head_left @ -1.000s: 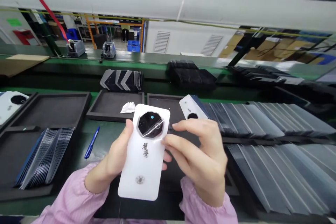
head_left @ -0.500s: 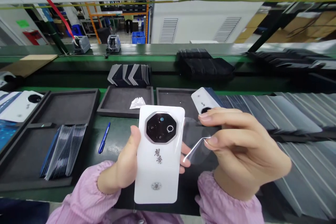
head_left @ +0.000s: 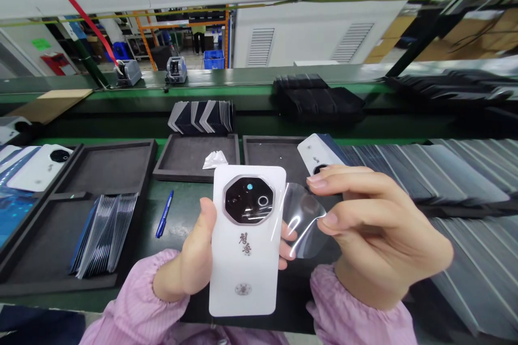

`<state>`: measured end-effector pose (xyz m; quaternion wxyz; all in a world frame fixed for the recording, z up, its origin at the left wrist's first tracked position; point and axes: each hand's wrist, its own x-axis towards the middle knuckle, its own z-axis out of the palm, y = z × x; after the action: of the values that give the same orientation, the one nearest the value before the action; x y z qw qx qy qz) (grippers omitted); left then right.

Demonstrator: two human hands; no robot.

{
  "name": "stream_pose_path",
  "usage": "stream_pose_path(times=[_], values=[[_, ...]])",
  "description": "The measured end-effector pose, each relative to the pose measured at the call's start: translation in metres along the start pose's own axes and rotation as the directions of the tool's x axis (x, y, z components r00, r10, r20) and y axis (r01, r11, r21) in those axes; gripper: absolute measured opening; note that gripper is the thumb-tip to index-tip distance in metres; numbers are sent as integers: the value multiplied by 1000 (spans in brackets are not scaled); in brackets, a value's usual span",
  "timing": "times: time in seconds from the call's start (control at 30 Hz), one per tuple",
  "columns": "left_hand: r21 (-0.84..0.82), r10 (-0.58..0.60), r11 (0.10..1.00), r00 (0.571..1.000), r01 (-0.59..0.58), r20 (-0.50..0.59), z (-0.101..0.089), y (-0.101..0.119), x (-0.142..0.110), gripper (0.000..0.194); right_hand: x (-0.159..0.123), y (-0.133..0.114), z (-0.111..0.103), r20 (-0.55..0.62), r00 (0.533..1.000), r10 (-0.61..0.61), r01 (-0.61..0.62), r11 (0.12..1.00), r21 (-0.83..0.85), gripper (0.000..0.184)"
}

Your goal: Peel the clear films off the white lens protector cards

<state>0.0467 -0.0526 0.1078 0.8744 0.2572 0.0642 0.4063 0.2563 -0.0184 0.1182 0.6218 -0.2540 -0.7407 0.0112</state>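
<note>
My left hand [head_left: 192, 259] is wrapped round a white phone [head_left: 232, 267], thumb on its left edge and fingertips showing past its right edge. The phone's back faces me, with a black octagonal camera window near the top, dark lettering below it and a round emblem near the bottom. Beside its right edge, my right hand [head_left: 376, 232] pinches a clear plastic film [head_left: 305, 226] between thumb and fingers. The film bows and catches the light. Its left edge lies by the phone's side; whether it still sticks there I cannot tell.
A blue pen [head_left: 164, 214] lies left of the phone. Dark trays [head_left: 198, 153] stand behind, one with crumpled white paper [head_left: 215, 159]. A left tray holds stacked clear-edged sheets [head_left: 106, 234]. Another white phone [head_left: 315, 153] and rows of grey panels [head_left: 457, 172] lie right.
The film has opened out and bows wider between my right hand and the phone. Both hands and the phone have shifted very slightly down and right in view.
</note>
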Motion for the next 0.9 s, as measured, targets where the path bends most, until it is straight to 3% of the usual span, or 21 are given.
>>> stream_pose_path(times=[0.33, 0.63, 0.9], values=[[-74, -70, 995, 998, 70, 1, 0, 0, 0, 86, -1, -1, 0, 35, 999, 17, -18, 999, 26, 17], [-90, -93, 992, 996, 94, 11, -2, 0, -2, 87, 6, -8, -4, 100, 995, -5, 6, 1000, -4, 18], [-108, -88, 990, 996, 89, 17, 1, 0, -3, 86, 8, -8, -4, 91, 996, -21, 22, 1000, -8, 20]])
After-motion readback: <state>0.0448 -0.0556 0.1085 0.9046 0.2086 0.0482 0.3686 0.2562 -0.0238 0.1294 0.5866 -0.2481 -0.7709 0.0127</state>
